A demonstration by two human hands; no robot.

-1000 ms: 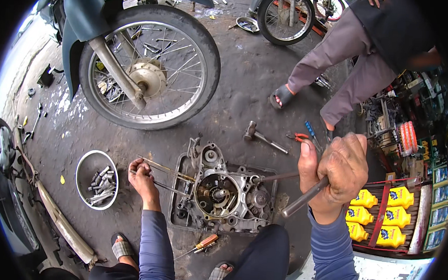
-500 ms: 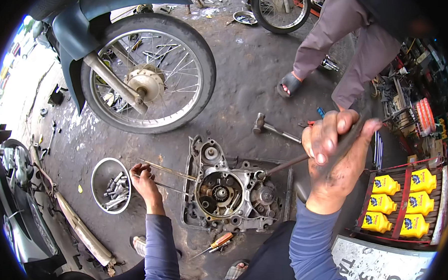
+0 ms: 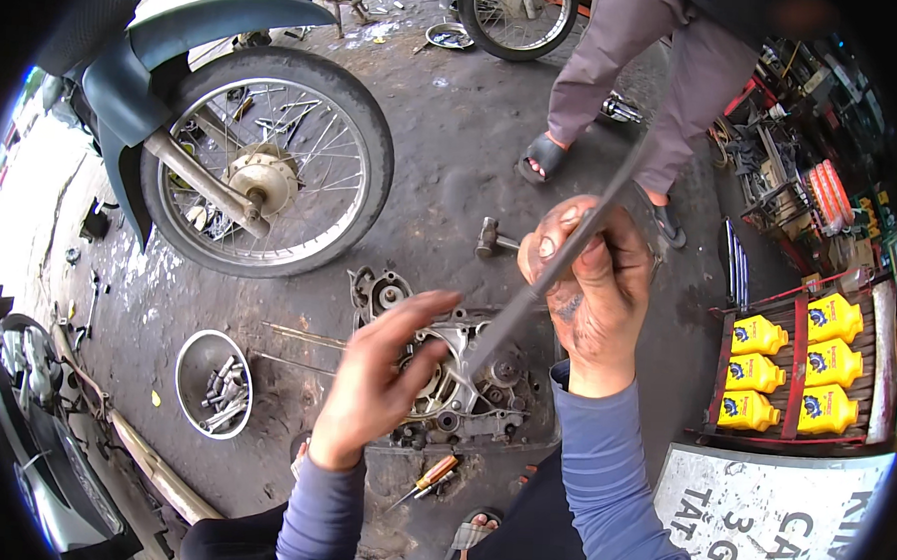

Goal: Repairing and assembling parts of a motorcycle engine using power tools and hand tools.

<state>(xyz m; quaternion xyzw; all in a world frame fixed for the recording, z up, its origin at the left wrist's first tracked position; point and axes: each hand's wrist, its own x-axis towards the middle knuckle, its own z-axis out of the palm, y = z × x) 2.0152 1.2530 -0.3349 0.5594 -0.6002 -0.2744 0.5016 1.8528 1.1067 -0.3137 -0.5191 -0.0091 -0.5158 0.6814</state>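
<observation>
We logged 2 bare hands over an engine case. Right hand: fingers curled in, thumb pressed across, pinching a dark metal bar. We saw the bar slant through that grip, 1 end up past the fingers, the other down-left of them, in front of the case. Left hand: blurred, fingers loosely spread, thumb apart, no grip on anything that we could make out. It hung in front of the case's left part and hid some of it; we couldn't tell if it touched. We put the case behind the left hand and to its right, down-left of the right hand. Left of the left hand we noted 2 thin rods, and farther left a round bowl with small metal parts in it. Below-right of the left hand lay a screwdriver with an orange handle. Just up-left of the right hand we had a hammer, its handle partly hidden by that hand. Above the right hand stood a co-worker's sandalled foot; well right of it, 6 yellow bottles sat in a rack. Well above the left hand, we marked a motorcycle's front wheel.
</observation>
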